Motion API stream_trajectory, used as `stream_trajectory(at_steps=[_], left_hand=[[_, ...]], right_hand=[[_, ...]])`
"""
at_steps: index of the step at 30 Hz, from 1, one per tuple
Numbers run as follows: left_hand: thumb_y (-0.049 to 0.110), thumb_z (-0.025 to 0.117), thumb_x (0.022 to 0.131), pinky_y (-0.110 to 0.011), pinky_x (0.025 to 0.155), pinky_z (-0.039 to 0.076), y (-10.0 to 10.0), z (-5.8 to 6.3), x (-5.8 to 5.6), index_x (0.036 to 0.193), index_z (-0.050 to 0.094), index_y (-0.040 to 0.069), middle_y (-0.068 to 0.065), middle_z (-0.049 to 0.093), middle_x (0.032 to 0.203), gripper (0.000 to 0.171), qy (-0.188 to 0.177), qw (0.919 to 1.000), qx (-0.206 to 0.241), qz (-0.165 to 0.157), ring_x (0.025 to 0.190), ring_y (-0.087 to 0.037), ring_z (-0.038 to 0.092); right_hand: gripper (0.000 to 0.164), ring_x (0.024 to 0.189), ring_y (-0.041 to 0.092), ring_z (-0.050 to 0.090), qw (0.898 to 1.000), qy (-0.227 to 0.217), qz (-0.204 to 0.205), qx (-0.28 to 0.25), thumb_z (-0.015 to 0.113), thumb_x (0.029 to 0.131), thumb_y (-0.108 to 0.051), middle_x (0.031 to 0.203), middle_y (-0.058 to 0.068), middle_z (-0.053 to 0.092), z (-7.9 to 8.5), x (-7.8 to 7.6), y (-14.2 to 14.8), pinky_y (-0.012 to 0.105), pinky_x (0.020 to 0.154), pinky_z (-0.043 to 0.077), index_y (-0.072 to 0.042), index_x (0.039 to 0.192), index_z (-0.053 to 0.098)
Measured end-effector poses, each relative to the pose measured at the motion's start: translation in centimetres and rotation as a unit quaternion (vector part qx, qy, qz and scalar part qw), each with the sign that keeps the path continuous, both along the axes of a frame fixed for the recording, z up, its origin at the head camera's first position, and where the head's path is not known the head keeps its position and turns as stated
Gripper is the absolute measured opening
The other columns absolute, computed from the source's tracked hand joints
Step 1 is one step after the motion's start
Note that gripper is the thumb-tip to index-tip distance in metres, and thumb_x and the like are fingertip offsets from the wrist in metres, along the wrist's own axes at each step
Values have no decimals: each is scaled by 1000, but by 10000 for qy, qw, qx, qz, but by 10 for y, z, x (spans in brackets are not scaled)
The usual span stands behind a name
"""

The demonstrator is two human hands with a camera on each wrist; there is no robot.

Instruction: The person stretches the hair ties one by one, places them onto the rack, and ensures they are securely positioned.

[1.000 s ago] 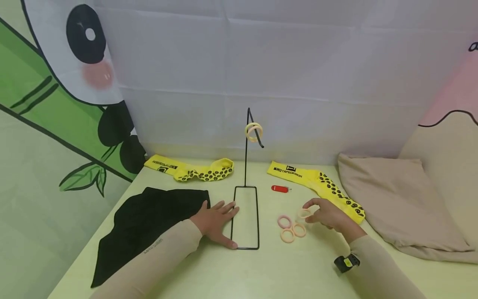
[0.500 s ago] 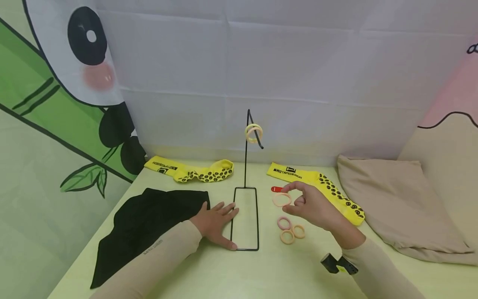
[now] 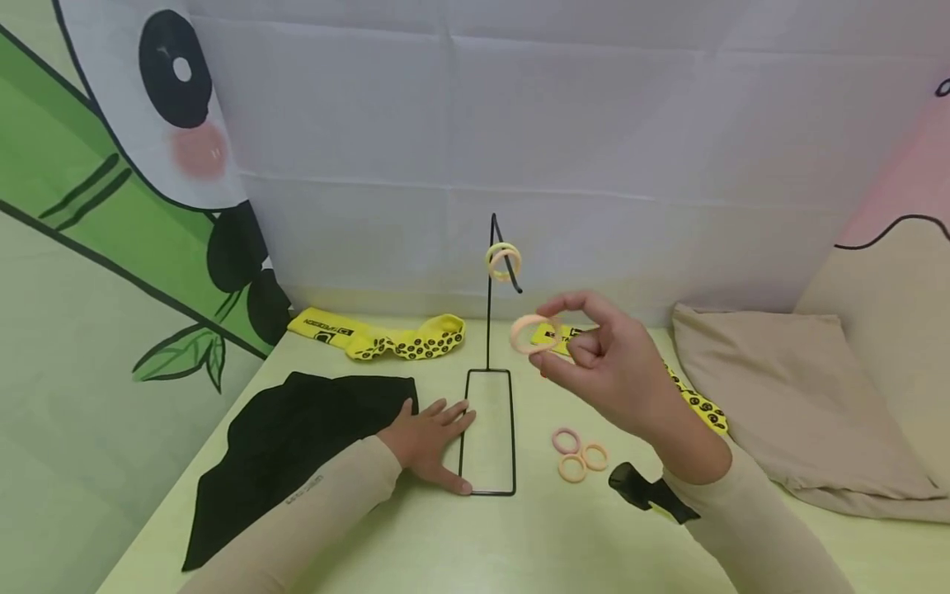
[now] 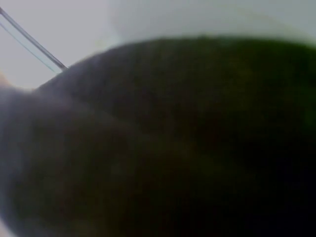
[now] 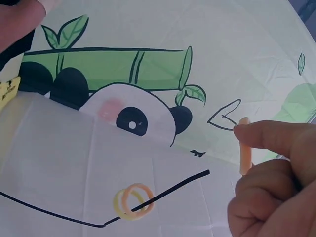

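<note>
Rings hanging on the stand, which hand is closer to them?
Right hand: it pinches a peach ring below and right of the hanging rings; the left hand rests lower, on the stand's base.

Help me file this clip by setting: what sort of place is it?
Probably an indoor tabletop staging corner: a pale table, a cartoon-printed backdrop behind it, and a wire stand holding rings.
</note>
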State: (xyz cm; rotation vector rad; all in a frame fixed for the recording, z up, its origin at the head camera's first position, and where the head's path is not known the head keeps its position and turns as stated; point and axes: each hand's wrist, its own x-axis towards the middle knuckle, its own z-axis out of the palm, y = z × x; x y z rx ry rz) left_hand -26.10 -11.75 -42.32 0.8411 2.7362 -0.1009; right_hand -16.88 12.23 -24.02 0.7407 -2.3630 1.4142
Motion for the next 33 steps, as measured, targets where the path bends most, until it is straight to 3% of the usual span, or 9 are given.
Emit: stream_trajectory(at_steps=[3, 5, 9, 13, 21, 27, 33], left_hand=[[85, 51, 62, -66, 105, 13, 2, 3, 3, 149, 17, 29, 6, 12, 157, 109, -1, 10000, -77, 32, 144, -26, 15], [85, 50, 62, -66, 105, 14, 3, 3, 1, 149, 16, 29, 7, 11, 157, 109, 34, 9999, -121, 30, 144, -25, 15], [86, 50, 61, -66, 105, 14, 4, 2, 1, 149, 17, 29, 7, 12, 157, 110, 66, 9999, -133, 9, 143, -26, 15], [86, 50, 61, -66, 105, 14, 5, 1, 2, 149, 17, 29, 7, 12, 157, 110, 30, 9999, -132, 13, 143, -26, 15], [86, 51, 61, -66, 106, 13, 4, 3, 3, 149, 17, 29, 7, 12, 157, 110, -3, 9999, -151, 78, 144, -25, 15], [85, 51, 61, -66, 106, 13, 5, 5, 4, 149, 17, 29, 7, 12, 157, 110, -38, 9998, -159, 97, 144, -26, 15], [85, 52, 62, -66, 105, 13, 5, 8, 5, 149, 17, 28, 6, 11, 157, 110, -45, 9999, -150, 65, 144, -26, 14]], right_hand=[[37, 38, 6, 23, 9993, 241, -276, -58, 71, 77, -4, 45, -1, 18, 12, -9, -5, 20, 46, 37, -8, 111, 55], [41, 40, 6, 20, 9973, 296, -643, 188, 71, 78, -9, 45, -3, 21, 17, -20, -9, 24, 43, 25, -11, 115, 54], [50, 41, 8, 22, 9940, -61, -979, 493, 71, 81, -17, 47, -5, 22, 18, -37, -12, 27, 47, 29, -14, 126, 48], [53, 41, 10, 21, 9928, -280, -1026, 551, 71, 82, -18, 47, -3, 22, 16, -39, -10, 30, 49, 31, -16, 129, 46], [51, 42, 9, 20, 9929, -304, -997, 564, 71, 81, -17, 48, -4, 21, 15, -36, -6, 28, 46, 29, -16, 127, 49], [48, 43, 10, 20, 9911, -579, -1035, 599, 71, 81, -18, 49, -3, 20, 0, -35, 2, 27, 43, 27, -18, 125, 50], [45, 44, 9, 19, 9877, -986, -1080, 551, 71, 81, -17, 49, -5, 20, -30, -41, 13, 26, 43, 24, -16, 122, 53]])
